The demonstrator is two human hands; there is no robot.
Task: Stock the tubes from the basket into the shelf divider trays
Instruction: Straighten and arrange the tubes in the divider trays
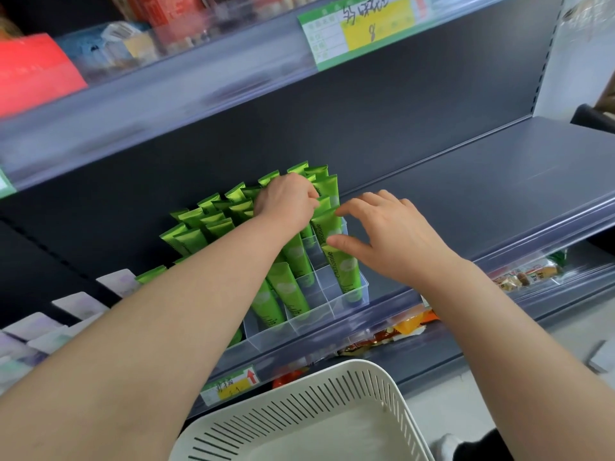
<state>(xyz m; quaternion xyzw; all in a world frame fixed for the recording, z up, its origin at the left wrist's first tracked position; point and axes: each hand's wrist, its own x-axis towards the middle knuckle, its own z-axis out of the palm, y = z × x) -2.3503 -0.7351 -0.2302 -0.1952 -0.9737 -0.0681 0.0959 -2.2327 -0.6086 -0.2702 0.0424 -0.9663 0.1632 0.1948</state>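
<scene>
Several green tubes (293,261) stand upright in a clear divider tray (329,307) on the dark shelf. My left hand (286,201) reaches over the rows, its fingers curled round the top of a tube near the back. My right hand (389,231) hovers at the tray's right side, fingers spread, thumb and fingertips touching the tops of two tubes (346,267) in the right-hand column. The white slotted basket (332,394) sits below the shelf edge and looks empty.
Flat white and lilac packets (50,324) lie left of the tray. The shelf (482,194) stretches bare to the right. Price labels (229,385) hang on the shelf lip, and snack packets (399,327) sit on the shelf below. Boxes fill the upper shelf.
</scene>
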